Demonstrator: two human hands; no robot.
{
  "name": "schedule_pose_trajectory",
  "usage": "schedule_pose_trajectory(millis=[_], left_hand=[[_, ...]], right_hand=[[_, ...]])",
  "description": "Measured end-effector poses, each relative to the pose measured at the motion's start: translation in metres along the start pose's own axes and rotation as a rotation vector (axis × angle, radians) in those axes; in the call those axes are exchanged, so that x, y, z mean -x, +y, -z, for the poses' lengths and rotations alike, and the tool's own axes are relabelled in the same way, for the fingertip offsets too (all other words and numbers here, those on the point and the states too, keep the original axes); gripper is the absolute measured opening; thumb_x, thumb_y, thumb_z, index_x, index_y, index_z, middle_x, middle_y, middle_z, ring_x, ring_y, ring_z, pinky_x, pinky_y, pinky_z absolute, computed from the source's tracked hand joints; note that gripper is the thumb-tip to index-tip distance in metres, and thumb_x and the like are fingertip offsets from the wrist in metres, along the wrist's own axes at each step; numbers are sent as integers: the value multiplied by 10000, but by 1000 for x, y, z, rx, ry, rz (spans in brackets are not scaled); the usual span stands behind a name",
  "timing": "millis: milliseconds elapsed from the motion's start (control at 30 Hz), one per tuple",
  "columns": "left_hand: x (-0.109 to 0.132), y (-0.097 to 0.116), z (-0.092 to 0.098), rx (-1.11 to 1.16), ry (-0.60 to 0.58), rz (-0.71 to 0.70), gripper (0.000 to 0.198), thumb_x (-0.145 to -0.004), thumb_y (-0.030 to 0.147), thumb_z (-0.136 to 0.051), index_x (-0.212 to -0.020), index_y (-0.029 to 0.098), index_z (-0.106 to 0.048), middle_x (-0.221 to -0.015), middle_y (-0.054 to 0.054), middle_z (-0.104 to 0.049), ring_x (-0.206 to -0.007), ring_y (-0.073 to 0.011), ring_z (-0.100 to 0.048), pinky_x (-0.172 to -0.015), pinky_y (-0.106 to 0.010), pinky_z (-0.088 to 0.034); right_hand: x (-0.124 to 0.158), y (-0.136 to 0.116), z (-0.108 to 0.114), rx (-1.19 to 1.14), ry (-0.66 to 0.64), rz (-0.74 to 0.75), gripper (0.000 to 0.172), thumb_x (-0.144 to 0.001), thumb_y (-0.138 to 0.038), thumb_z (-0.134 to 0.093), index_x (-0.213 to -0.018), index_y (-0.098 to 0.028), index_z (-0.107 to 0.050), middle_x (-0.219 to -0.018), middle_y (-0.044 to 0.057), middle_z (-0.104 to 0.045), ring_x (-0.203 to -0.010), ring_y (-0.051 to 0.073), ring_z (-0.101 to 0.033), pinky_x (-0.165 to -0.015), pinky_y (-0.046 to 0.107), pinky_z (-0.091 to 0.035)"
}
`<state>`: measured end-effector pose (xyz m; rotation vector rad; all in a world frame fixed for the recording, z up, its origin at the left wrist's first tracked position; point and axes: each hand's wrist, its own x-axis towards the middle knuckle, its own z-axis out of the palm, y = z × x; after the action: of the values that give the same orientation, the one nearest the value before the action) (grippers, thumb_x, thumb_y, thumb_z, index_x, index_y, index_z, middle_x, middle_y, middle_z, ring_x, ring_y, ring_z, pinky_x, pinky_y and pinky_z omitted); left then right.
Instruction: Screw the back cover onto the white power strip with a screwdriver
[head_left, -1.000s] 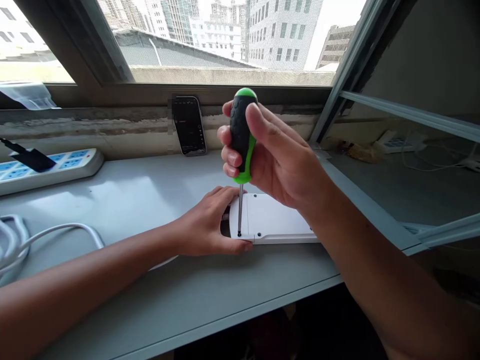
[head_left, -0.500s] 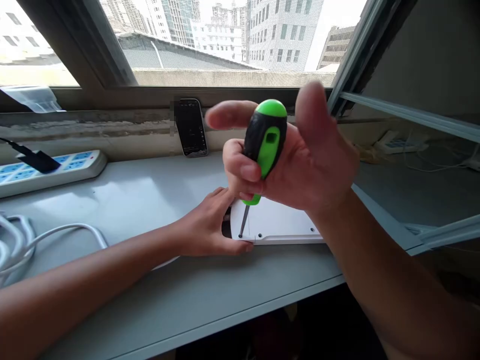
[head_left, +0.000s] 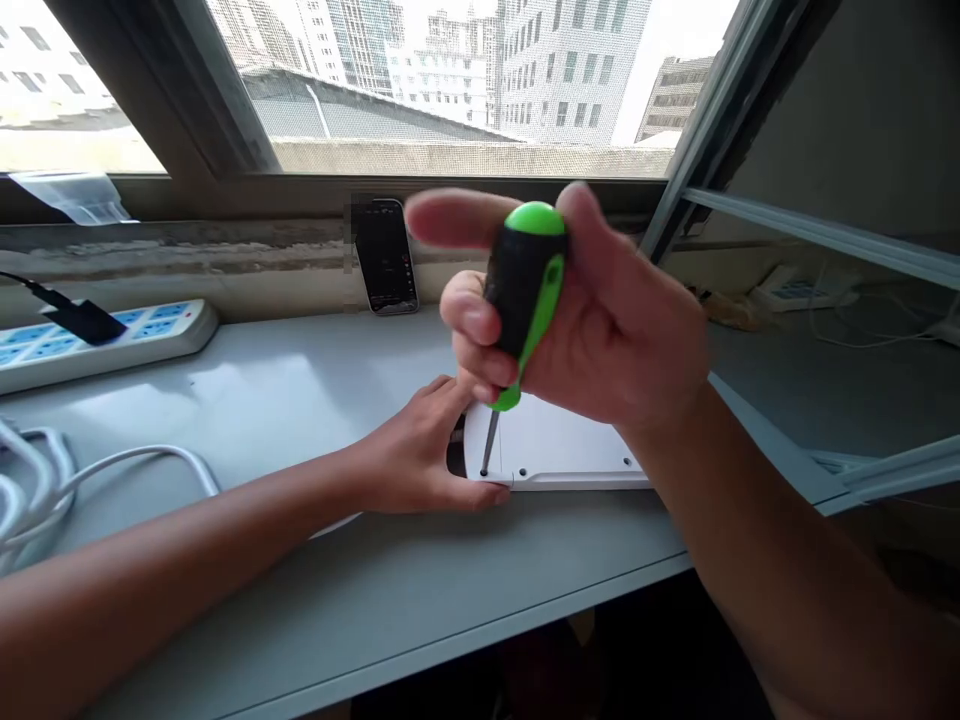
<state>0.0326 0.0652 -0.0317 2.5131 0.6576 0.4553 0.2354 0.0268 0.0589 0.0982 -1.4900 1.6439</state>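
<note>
A flat white device [head_left: 559,445] lies face down on the grey shelf [head_left: 315,420] below the window. My left hand [head_left: 424,450] grips its left end, thumb on the near edge and fingers over the top. My right hand [head_left: 592,310] is wrapped round the black and green handle of a screwdriver [head_left: 521,295], index finger stretched out, slightly blurred. The metal shaft slants down and its tip sits in a screw hole at the device's near left corner. Two more screw holes show along the near edge.
A phone [head_left: 386,255] leans against the sill behind the hands. A white power strip [head_left: 112,335] with a black plug lies at the left, with white cables [head_left: 90,480] coiled nearer me. The shelf's front edge runs below my forearms. An open window frame stands at the right.
My right hand has turned round the screwdriver handle, and the handle has tilted to the right while the tip stays in the same screw hole. My left hand has kept its hold.
</note>
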Motion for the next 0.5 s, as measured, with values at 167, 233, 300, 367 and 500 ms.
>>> schedule_pose_trajectory(millis=[167, 233, 300, 367, 500], left_hand=[[1, -3, -1, -6, -12, -26, 919, -794, 716, -786, -1494, 194, -500, -1430, -158, -623, -1304, -431, -568, -1159, -591, -470], [2, -3, -1, 6, -23, -6, 923, -791, 707, -794, -1496, 184, -506, -1374, -149, -654, -1291, -428, -584, -1156, -578, -480], [1, -2, -1, 11, -15, 5, 943, -778, 693, -811, -1512, 189, -500, -1370, -146, -655, -1314, -435, -569, -1148, -569, -491], [0, 1, 0, 9, -2, -9, 880, -778, 669, -818, -1472, 204, -542, -1394, -142, -645, -1342, -439, -547, -1143, -564, -498], [-1, 4, 2, 12, -10, -40, 739, -794, 628, -821, -1366, 208, -614, -1458, -137, -619, -1365, -434, -540, -1151, -551, -499]], right_hand=[[6, -2, -7, 87, 84, -110, 225, -1048, -372, -657, -1071, -234, -481, -841, -80, -595, -684, 54, -601, -757, 232, -540], [6, -4, -9, 110, 93, -143, 217, -1051, -366, -647, -1110, -256, -468, -743, -107, -508, -592, 41, -474, -681, 200, -470], [4, -8, -8, 126, 37, -182, 234, -1092, -412, -518, -1248, -239, -516, -776, -84, -540, -654, 57, -477, -696, 208, -465], [2, -11, -7, 109, -51, -151, 380, -1138, -405, -313, -1340, -192, -554, -899, -39, -621, -786, 66, -563, -768, 220, -508], [4, -10, -11, 102, 24, -216, 69, -1086, -187, -504, -1086, -193, -573, -994, -18, -695, -867, 94, -712, -837, 265, -596]])
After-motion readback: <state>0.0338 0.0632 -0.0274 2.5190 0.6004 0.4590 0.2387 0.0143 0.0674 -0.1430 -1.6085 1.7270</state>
